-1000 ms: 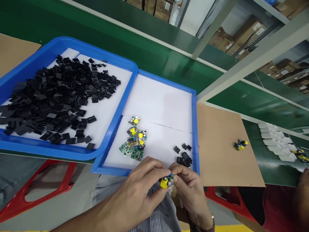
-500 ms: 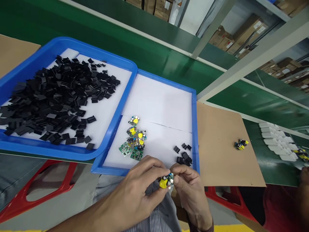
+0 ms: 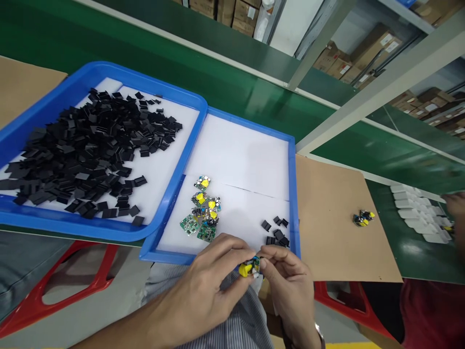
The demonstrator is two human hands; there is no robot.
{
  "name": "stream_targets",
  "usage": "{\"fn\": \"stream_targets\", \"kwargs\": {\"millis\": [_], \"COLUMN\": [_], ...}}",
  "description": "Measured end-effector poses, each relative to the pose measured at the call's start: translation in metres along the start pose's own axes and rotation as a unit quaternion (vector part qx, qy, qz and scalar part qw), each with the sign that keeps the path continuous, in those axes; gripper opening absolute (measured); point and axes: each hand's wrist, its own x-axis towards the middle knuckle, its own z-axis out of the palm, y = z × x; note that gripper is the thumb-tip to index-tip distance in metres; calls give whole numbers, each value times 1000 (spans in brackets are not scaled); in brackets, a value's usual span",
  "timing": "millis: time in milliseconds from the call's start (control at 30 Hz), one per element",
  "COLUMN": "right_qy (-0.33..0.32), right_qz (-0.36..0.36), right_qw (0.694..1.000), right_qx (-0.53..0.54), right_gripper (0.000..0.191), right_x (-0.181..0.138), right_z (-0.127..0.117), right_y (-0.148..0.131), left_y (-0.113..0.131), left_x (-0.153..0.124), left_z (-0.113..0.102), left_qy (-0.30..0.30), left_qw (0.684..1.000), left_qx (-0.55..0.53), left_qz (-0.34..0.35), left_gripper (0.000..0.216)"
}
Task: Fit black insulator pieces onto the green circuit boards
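The left hand (image 3: 209,286) and right hand (image 3: 290,286) have their fingers clamped on one circuit board (image 3: 246,269) near the right one of two blue trays (image 3: 293,194), where at least six more boards (image 3: 202,182) lie.

Left hand (image 3: 209,283): bare, back uppermost, fingers (image 3: 238,245) bent toward the opposed thumb (image 3: 234,292); forearm (image 3: 145,316) slanting in from lower left. Right hand (image 3: 288,286): bare, fingers curled, thumb and forefinger (image 3: 278,253) in a pinch, fingertips near the left's; wrist (image 3: 303,332) below.
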Motion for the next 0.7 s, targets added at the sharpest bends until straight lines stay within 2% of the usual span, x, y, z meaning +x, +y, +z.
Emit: {"fn": "stream_targets", "kwargs": {"millis": [133,300,467,700], "right_qy": [-27,-80,-63,-48], "right_qz": [11,-13,-13,34], "right_qw": [999,996,997,996], "right_qx": [-30,-39,-32,64], "right_gripper": [19,7,4,10], "right_x": [5,7,8,7], "right_z": [0,-4,-2,12], "right_y": [-6,-6,-4,-1], "left_y": [-5,-4,-3,-10], "left_x": [0,-1,0,-1], "left_z": [0,-3,-4,-7], "left_qy": [20,-3,-13,-24], "left_qw": [999,1000,1000,999], "left_qx": [-2,5,-4,-33], "left_qz": [26,16,11,-7], "left_gripper": [39,40,40,41]}}
